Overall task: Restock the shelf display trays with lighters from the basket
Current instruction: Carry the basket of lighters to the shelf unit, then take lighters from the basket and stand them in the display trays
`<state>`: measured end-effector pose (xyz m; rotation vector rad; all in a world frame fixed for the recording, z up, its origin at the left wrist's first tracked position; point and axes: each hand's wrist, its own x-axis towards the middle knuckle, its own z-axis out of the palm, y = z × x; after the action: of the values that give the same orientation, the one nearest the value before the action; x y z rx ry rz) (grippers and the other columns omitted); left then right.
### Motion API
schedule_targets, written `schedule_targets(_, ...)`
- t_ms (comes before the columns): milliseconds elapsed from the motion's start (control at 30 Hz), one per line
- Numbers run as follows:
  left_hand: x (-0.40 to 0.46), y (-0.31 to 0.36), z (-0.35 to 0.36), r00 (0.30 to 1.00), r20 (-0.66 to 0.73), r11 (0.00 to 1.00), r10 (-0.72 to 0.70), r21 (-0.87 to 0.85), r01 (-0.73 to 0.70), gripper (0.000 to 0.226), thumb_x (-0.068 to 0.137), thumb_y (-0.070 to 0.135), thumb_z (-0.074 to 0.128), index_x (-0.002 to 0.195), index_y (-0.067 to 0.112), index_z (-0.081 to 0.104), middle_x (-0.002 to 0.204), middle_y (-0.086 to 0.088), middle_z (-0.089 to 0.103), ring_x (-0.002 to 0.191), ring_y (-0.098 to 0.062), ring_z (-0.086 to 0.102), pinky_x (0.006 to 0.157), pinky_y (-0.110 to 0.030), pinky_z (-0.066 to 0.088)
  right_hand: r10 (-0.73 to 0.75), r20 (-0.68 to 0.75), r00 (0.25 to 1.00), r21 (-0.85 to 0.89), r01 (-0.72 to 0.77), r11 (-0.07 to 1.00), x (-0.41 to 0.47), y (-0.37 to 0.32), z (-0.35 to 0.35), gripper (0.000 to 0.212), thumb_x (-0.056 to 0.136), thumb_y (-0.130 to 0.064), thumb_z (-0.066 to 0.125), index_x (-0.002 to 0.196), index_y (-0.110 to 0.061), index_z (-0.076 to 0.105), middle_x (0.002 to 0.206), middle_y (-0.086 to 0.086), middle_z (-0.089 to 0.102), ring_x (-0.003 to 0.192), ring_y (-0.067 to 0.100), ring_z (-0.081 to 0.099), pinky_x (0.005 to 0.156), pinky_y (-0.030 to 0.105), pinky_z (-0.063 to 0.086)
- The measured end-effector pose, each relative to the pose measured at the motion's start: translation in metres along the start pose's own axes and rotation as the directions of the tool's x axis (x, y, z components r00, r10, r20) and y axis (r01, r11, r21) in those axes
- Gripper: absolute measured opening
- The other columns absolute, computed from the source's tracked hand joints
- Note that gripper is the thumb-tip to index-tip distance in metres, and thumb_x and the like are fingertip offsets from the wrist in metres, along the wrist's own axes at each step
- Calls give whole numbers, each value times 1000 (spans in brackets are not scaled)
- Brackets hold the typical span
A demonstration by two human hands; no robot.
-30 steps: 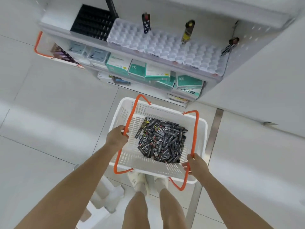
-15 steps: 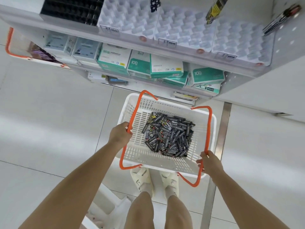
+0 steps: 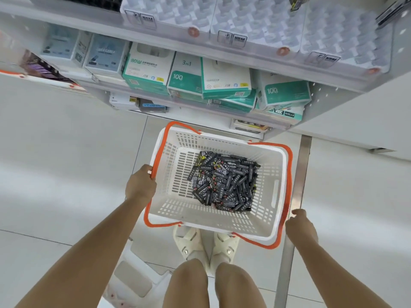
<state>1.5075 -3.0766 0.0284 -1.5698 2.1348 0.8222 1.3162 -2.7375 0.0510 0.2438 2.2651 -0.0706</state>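
A white plastic basket [image 3: 275,192] with orange handles sits low in front of me, over my feet. A heap of several black patterned lighters [image 3: 224,181] lies in it. My left hand [image 3: 140,185] grips the basket's left rim and orange handle. My right hand [image 3: 300,225] hovers just off the basket's right rear corner, fingers loosely spread, holding nothing. On the top shelf, white display trays [image 3: 255,21] show rows of vacant cells; a lighter [image 3: 297,2] pokes in at the frame's upper edge.
The shelf below the trays holds teal and white product boxes [image 3: 224,78]. A second orange-rimmed basket [image 3: 40,72] hangs at the far left. A white step stool [image 3: 138,276] stands behind my legs. A metal floor strip [image 3: 298,174] runs along the right.
The basket has dropped lower toward the floor. My right hand has let go of the right handle and drawn back. The view has tilted down, hiding most of the top shelf.
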Motion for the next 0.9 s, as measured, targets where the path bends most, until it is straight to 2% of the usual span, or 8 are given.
schedule_targets(67,-6,-3,-12,997,11,997,-75,20,74,41,95,17,51,135,13,45,123,-10,64,111,-34,59,89,-40,49,16,30,999,-81,-14,997,-8,14,-12,44,92,-7,37,135,-9,38,109,17,62,91,32,56,77,34,42)
schedule_targets(167,-31,-10,-42,989,22,989,-144,33,143,44,95,17,50,138,13,42,129,-10,60,119,-32,54,92,-38,45,-27,60,998,-180,37,983,-32,23,-31,48,89,-4,36,136,-12,37,102,13,62,85,29,54,71,31,40)
schedule_targets(367,-97,-15,-90,964,53,952,-261,-153,266,36,88,13,45,121,22,59,112,-8,66,99,-31,63,86,-34,51,-290,114,950,-251,310,917,-102,-24,-65,32,95,-15,38,125,-21,50,96,6,65,80,26,59,70,30,48)
schedule_targets(500,-135,-31,-91,947,46,880,-319,-355,314,29,88,13,50,112,22,64,106,-6,67,85,-25,61,73,-26,45,-596,174,784,-230,621,749,-157,-75,-54,22,99,-33,43,112,-26,58,96,1,71,85,22,65,75,34,53)
schedule_targets(600,-175,-71,-76,906,90,767,-414,-502,400,22,85,14,55,101,23,66,95,-6,70,80,-24,63,71,-27,48,-707,283,648,-203,761,617,-200,-99,-22,19,98,-33,47,109,-24,60,98,-1,71,90,22,65,79,37,52)
schedule_targets(700,-227,-136,-48,846,136,687,-515,-525,502,20,86,12,58,102,20,67,100,-7,71,90,-26,63,77,-29,47,-743,390,544,-214,838,501,-237,-104,26,20,97,-32,49,110,-22,61,98,-3,71,92,21,65,78,33,49)
schedule_targets(833,-306,-236,2,721,239,492,-651,-591,640,22,86,10,58,105,14,67,102,-8,69,86,-27,66,64,-30,51,-709,537,457,-252,889,383,-275,-78,105,19,96,-32,49,108,-23,61,98,-5,71,94,21,63,81,33,48)
schedule_targets(900,-343,-284,30,667,273,407,-693,-616,674,22,85,10,59,104,12,68,99,-10,71,90,-30,66,77,-34,51,-680,593,431,-282,902,326,-293,-56,146,21,96,-32,48,109,-22,61,99,-4,69,94,22,62,79,32,46)
